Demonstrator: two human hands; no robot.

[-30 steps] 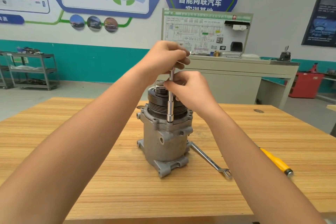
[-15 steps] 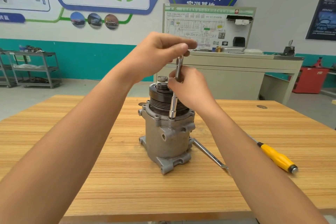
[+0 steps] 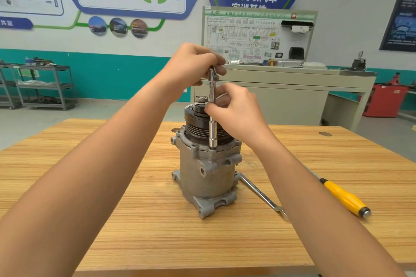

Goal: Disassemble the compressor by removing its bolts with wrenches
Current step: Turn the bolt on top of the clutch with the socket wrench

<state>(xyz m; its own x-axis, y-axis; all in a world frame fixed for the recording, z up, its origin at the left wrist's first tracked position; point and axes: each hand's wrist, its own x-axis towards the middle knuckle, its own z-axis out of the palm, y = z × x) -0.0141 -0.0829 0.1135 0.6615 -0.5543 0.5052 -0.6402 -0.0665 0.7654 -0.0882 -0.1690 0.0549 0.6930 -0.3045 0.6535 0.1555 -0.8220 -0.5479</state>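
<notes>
So, quick take on this step. The grey cast-aluminium compressor (image 3: 207, 177) with the black grooved pulley (image 3: 195, 128) on top stands upright on the light wooden tabletop (image 3: 135, 209), directly below both grips. The chrome L-shaped socket wrench (image 3: 212, 128) is close to vertical, with its socket down on the front flange (image 3: 225, 153), just under the right grip. I'm assuming it sits on a bolt there; the head itself is hidden inside the socket.

The left hand (image 3: 195, 63) has its fingers curled round the bent top end of the wrench. The right hand (image 3: 236, 110) pinches the shaft about halfway down, right in front of the pulley.

My advice:
- Let the top grip do the turning and use the lower grip only as a loose guide.
- Hold the shaft in line with the bolt so the socket stays fully seated and doesn't round the head.
- Nothing seems to clamp the housing, so a hard sideways pull could twist or tip it. If the bolt fights back, I'd brace the body.
- Once the bolt is loose, lift straight up.

A flat silver combination wrench (image 3: 258, 189) lies below the right grip by the compressor's base, and a yellow-handled screwdriver (image 3: 344, 195) lies further out to the right.
</notes>
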